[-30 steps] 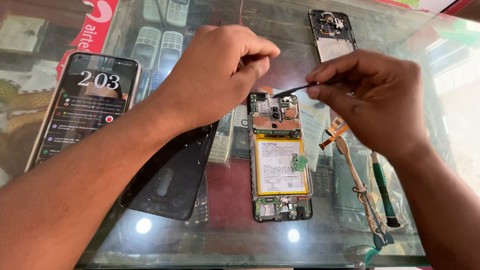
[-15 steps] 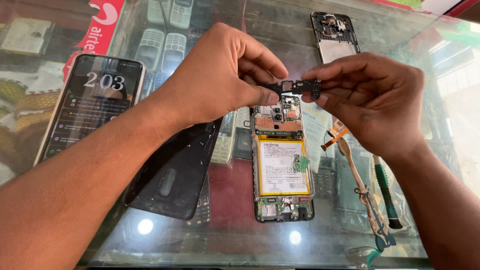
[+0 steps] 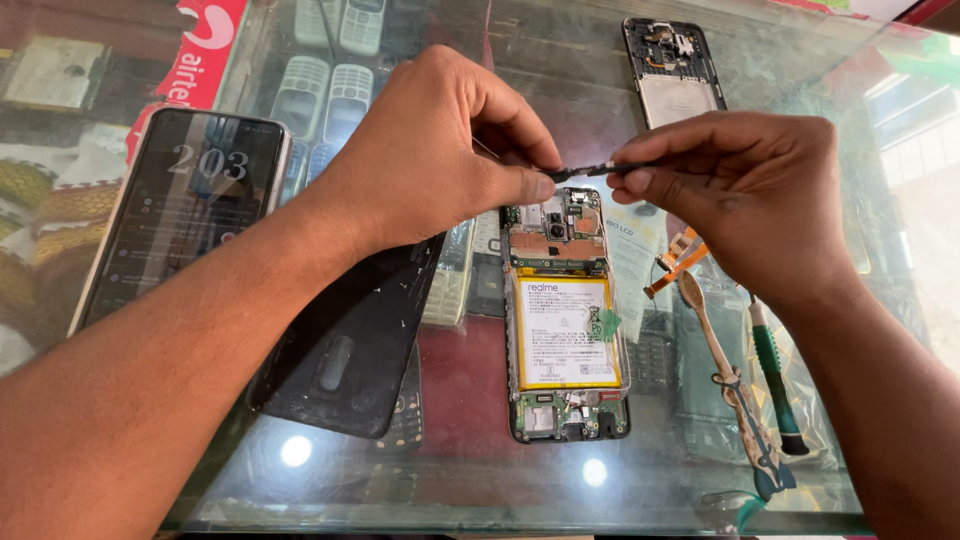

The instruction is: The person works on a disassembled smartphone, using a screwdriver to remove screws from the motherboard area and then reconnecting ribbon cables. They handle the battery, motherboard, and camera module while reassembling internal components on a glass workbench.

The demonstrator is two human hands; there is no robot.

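Observation:
An opened phone point(image 3: 567, 320) lies face down on the glass counter, its yellow battery and circuit boards exposed. Just above its top end, my left hand point(image 3: 440, 150) and my right hand point(image 3: 745, 190) pinch the two ends of a small thin black part point(image 3: 592, 169) between fingertips. The part hangs level over the phone's camera area. A black back cover point(image 3: 345, 340) lies under my left forearm, left of the opened phone.
A powered-on phone point(image 3: 180, 215) with a lit screen lies at the left. Another opened phone frame point(image 3: 672, 70) sits at the back right. A green-handled screwdriver point(image 3: 772, 375), worn tweezers point(image 3: 728, 375) and an orange flex cable point(image 3: 677, 265) lie right of the opened phone.
One second ago my right hand held a thin tool over the phone. Both hands then came together on the small black part, which has now turned edge-on between them.

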